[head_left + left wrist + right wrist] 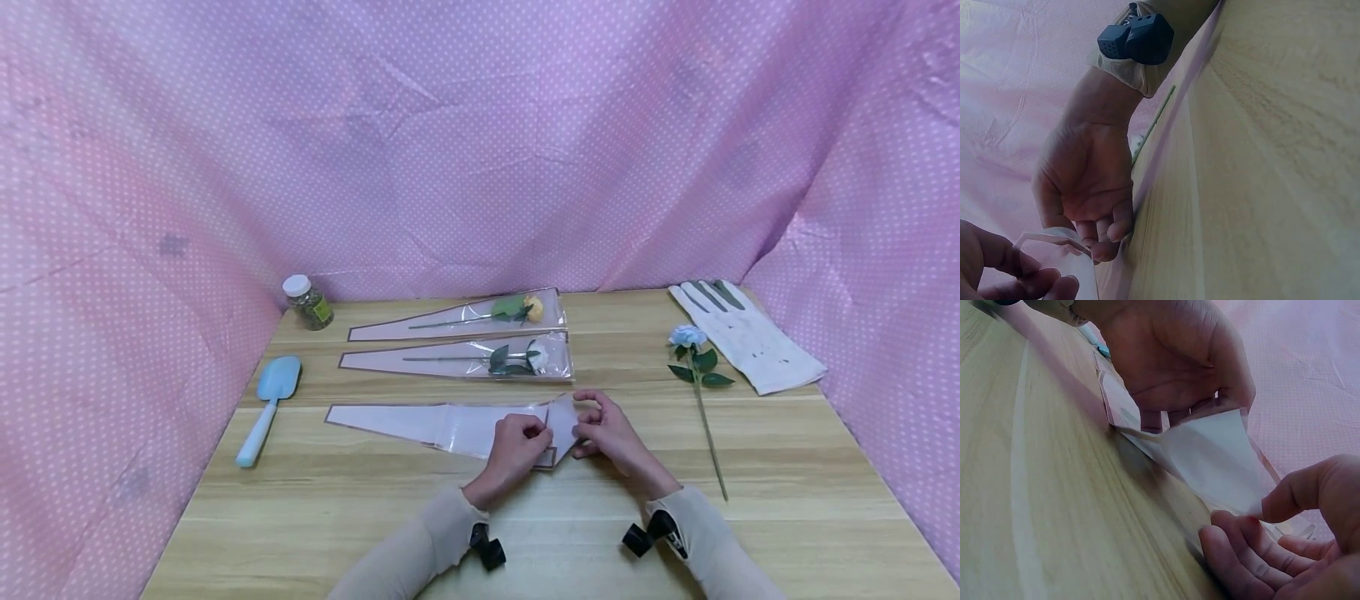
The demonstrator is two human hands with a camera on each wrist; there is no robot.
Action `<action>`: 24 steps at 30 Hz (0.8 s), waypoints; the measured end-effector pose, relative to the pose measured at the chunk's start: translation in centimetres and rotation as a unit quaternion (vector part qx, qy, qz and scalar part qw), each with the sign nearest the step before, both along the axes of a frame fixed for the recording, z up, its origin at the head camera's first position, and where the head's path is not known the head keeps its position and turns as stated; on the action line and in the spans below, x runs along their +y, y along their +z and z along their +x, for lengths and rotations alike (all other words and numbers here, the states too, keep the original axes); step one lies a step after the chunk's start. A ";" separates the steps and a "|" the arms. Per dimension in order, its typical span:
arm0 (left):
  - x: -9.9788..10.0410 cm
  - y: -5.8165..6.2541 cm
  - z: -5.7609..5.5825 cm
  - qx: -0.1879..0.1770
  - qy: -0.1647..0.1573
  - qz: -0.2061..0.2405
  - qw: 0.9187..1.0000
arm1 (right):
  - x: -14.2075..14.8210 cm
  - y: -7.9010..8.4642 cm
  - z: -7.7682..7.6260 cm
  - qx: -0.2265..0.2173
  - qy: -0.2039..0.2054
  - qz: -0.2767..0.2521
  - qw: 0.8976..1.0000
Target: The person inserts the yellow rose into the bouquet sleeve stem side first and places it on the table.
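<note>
A tapered flower wrapping sleeve, pale with a dark border, lies nearest me on the table, its wide end to the right. My left hand pinches the sleeve's wide end between thumb and fingers. At the mouth, my right hand pinches a corner of a raised white flap with thumb and fingertips; the other fingers are loosely bent. In the left wrist view, the lifted film edge stands between both hands. A blue artificial rose with a green stem lies to the right of my right hand.
Two filled sleeves lie behind: one with a white rose, one with a yellow rose. A light-blue trowel and a lidded jar are at left. White gloves lie at the back right. Pink dotted cloth surrounds the table.
</note>
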State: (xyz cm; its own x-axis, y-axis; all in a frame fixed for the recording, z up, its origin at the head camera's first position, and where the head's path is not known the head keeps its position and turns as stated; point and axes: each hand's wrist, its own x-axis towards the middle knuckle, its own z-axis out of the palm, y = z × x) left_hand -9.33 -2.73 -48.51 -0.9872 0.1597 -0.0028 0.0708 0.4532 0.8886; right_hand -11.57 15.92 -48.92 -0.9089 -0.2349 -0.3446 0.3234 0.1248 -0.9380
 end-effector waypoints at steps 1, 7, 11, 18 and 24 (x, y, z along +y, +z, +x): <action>0.0 0.0 0.0 0.004 0.002 0.000 1.000 | -0.1 0.0 0.0 -0.001 -0.008 0.003 1.000; 0.3 -0.2 -0.3 0.000 0.006 0.020 1.000 | 0.0 0.0 -0.2 -0.001 -0.040 0.030 0.999; 0.6 -0.2 -0.6 -0.020 0.005 0.041 0.999 | 0.3 -0.1 -0.4 0.009 -0.043 0.042 0.998; 1.3 -0.1 -0.9 -0.039 0.021 0.066 0.997 | 1.1 -0.5 -0.8 0.020 -0.051 0.058 0.997; 1.6 -0.1 -1.1 -0.042 0.029 0.057 0.997 | 1.3 -0.5 -0.9 0.020 -0.053 0.076 0.995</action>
State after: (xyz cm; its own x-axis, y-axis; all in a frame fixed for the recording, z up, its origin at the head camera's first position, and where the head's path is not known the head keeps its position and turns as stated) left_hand -10.45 -1.15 -48.57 -0.9916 0.1071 -0.0718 -0.0299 0.3509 0.9359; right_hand -12.50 17.21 -49.41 -0.9395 -0.0847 -0.3320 0.3051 0.2336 -0.9232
